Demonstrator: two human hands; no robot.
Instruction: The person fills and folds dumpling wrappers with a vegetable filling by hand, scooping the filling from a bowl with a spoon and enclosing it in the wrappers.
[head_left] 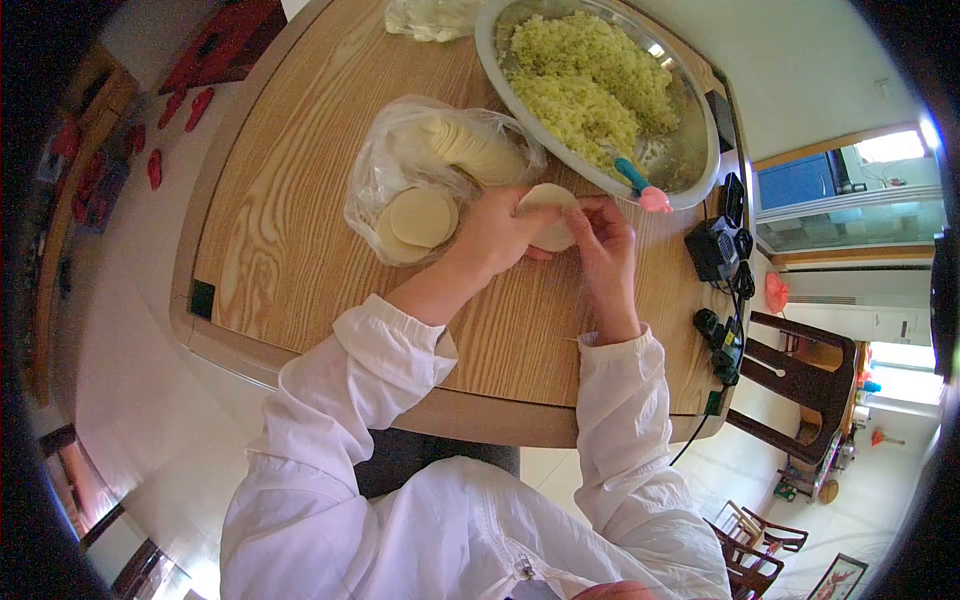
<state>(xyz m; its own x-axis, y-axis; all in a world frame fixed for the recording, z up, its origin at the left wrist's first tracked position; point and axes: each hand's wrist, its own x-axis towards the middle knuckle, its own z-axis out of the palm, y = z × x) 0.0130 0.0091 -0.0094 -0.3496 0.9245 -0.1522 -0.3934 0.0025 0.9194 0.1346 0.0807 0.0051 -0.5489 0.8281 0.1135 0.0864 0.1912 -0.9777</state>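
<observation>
A thin round dough wrapper (552, 232) is held up between both hands over the wooden table. My left hand (497, 232) has its thumb across the wrapper's face and its fingers behind it. The fingertips of my right hand (606, 240) pinch the wrapper's right edge. Close to my left hand lies an open clear plastic bag (375, 150) with a row of stacked wrappers (475, 150) and a flatter pile of wrappers (420, 218) in it. Beyond my hands, a large metal bowl (492, 62) holds pale green shredded filling (585, 85). A utensil with a teal and pink handle (640, 185) rests on its near rim.
Another plastic bag (432, 18) lies at the table's far edge. Black adapters and cables (712, 250) run along the right edge of the wooden table (300, 230). A dark wooden chair (800, 375) stands to the right of it.
</observation>
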